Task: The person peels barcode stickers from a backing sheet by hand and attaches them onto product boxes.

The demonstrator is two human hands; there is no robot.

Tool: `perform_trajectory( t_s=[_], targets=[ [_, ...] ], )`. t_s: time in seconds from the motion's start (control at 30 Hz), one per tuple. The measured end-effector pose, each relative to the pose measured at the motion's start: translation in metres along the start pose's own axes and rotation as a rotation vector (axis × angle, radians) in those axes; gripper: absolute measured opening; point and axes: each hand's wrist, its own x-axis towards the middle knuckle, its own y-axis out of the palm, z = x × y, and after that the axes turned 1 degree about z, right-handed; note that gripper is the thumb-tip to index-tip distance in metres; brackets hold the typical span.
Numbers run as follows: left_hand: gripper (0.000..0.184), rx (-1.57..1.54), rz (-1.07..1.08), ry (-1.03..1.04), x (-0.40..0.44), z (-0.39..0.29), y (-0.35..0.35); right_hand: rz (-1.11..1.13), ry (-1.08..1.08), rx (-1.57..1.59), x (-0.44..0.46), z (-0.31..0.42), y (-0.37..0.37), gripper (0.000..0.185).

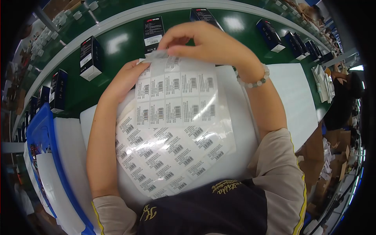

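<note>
A sheet of barcode stickers (pixel 176 92) is held up in front of me, several rows of white labels on glossy backing. My left hand (pixel 127 80) grips its upper left edge, the thumb lying on the front. At the top edge, my right hand (pixel 196 41) is closed, thumb and fingers pinching a thin greyish, translucent piece (pixel 156 55). Whether that piece is a label or part of the backing I cannot tell. Below, more sticker sheets (pixel 168 158) lie tilted on white foam padding (pixel 244 109), close to my body.
Dark printed boxes stand on the green conveyor belt (pixel 117 51), among them one box (pixel 153 33) just beyond my hands. A blue tray (pixel 53 152) is at my left. On the right are a paper stack (pixel 323 84), cardboard boxes (pixel 337 147) and another person (pixel 348 98).
</note>
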Motion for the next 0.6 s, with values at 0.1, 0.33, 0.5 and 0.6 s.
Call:
perform_trajectory(
  t_s=[0.1,0.33,0.5,0.6],
  targets=[
    [0.039,-0.004,0.026,-0.025,-0.001,0.008,-0.001,-0.070,0.011,0.120,0.001,-0.002,-0.013,0.023],
    [0.041,0.069,-0.060,-0.037,-0.004,0.003,0.002,-0.482,0.337,0.303,-0.011,-0.093,-0.048,0.040],
    [0.043,0.086,-0.076,-0.076,-0.010,0.000,0.007,-0.753,0.519,0.605,-0.044,-0.136,-0.047,0.061],
    [0.044,0.105,-0.072,-0.083,-0.011,-0.007,0.007,-0.755,0.565,0.589,-0.045,-0.140,-0.052,0.066]
  ],
)
